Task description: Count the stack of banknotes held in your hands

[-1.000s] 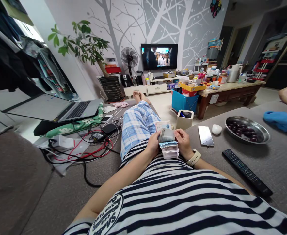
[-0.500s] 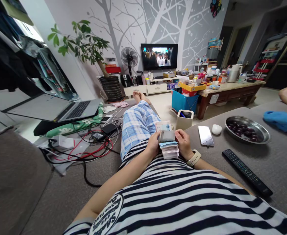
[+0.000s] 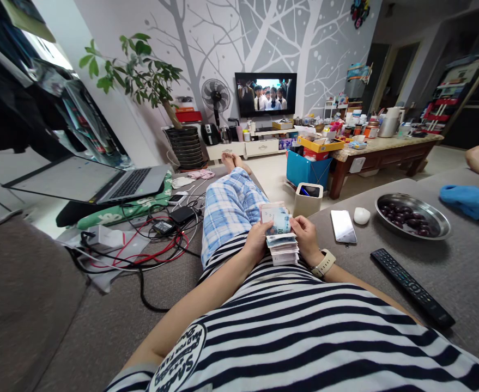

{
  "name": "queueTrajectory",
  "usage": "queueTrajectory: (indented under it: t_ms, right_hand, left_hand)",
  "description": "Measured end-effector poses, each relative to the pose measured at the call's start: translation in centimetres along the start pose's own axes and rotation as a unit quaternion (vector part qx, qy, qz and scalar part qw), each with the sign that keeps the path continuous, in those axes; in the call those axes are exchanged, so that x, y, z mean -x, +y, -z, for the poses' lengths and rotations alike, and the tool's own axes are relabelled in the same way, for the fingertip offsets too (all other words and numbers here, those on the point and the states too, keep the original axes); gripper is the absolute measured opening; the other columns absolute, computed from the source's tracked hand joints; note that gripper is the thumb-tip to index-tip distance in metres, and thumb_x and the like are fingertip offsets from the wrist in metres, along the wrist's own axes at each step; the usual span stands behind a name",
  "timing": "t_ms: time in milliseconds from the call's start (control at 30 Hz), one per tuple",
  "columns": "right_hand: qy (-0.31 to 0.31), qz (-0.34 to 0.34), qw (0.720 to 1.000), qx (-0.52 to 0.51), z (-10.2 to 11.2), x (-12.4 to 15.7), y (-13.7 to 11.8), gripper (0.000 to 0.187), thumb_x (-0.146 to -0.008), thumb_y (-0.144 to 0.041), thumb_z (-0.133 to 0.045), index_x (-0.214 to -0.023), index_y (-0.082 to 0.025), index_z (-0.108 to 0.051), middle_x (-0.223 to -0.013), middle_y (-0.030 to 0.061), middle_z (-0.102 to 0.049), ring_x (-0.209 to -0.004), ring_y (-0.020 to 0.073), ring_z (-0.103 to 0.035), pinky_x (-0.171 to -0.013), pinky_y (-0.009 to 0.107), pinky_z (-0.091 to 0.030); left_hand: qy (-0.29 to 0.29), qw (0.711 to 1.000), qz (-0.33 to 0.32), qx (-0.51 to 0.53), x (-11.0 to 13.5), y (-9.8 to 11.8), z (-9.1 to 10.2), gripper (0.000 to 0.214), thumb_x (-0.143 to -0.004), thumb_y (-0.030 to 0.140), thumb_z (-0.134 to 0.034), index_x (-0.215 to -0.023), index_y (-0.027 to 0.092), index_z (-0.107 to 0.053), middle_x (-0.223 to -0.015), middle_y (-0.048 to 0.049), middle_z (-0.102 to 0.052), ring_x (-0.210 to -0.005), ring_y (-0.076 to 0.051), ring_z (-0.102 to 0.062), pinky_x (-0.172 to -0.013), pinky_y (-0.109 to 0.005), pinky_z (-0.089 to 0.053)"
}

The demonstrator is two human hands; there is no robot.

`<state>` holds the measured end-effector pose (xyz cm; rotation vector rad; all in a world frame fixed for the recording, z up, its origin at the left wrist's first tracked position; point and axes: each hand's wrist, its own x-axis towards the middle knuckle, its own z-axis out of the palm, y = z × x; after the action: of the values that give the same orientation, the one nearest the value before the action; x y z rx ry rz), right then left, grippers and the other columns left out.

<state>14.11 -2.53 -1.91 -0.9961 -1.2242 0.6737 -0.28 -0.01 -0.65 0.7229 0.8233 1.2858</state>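
Left hand and right hand grip a wad of banknotes just above the waist of a striped T-shirt: light, soft, slippery paper, probably safest pinched along its edges.

A thick stack of mixed banknotes was gripped between the left hand and the right hand, its near edges layered unevenly. A teal banknote was curled up on top, with a pale pink banknote just behind it.
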Motion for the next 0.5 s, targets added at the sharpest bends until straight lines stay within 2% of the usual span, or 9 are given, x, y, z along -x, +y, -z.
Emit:
queueTrajectory:
  t_ms: [100, 233, 367, 500]
  right_hand:
    - [-0.007, 0.003, 1.0, 0.005, -0.02, 0.01, 0.1, 0.043, -0.089, -0.056, -0.06, -0.063, -0.023, -0.051, -0.056, -0.0032, -0.051, -0.056, 0.0152, -0.046, -0.058, 0.03, -0.037]
    - [-0.01, 0.006, 1.0, 0.01, -0.05, -0.05, 0.2, 0.042, -0.089, -0.055, -0.061, -0.063, -0.023, -0.05, -0.056, -0.0038, -0.048, -0.056, 0.015, -0.044, -0.057, 0.029, -0.035]
    - [-0.002, 0.014, 1.0, 0.013, 0.0, -0.03, -0.02, 0.04, -0.089, -0.052, -0.061, -0.064, -0.023, -0.05, -0.059, -0.0035, -0.049, -0.058, 0.0151, -0.044, -0.058, 0.03, -0.035]
    - [0.001, 0.03, 1.0, 0.002, 0.04, 0.1, -0.57, 0.038, -0.089, -0.051, -0.061, -0.066, -0.022, -0.052, -0.061, -0.0031, -0.05, -0.059, 0.0151, -0.045, -0.058, 0.029, -0.036]
  left_hand:
    - [-0.002, 1.0, -0.001, -0.01, -0.16, -0.16, 0.22, 0.017, -0.061, 0.021, -0.078, -0.072, 0.014, -0.067, -0.052, 0.0013, -0.059, -0.049, -0.013, -0.054, -0.058, -0.028, -0.045]
    - [0.007, 1.0, 0.003, -0.015, 0.01, 0.09, 0.04, 0.016, -0.062, 0.022, -0.078, -0.073, 0.015, -0.067, -0.052, 0.0014, -0.059, -0.05, -0.014, -0.054, -0.058, -0.029, -0.045]
    - [0.017, 1.0, 0.004, -0.001, 0.34, 0.55, -0.37, 0.014, -0.07, 0.026, -0.075, -0.077, 0.016, -0.068, -0.065, -0.0044, -0.07, -0.068, -0.021, -0.068, -0.07, -0.033, -0.053]
    - [0.024, 1.0, -0.003, 0.02, 0.25, 0.59, -0.56, 0.017, -0.072, 0.029, -0.076, -0.079, 0.015, -0.069, -0.074, -0.007, -0.075, -0.081, -0.024, -0.072, -0.08, -0.035, -0.056]
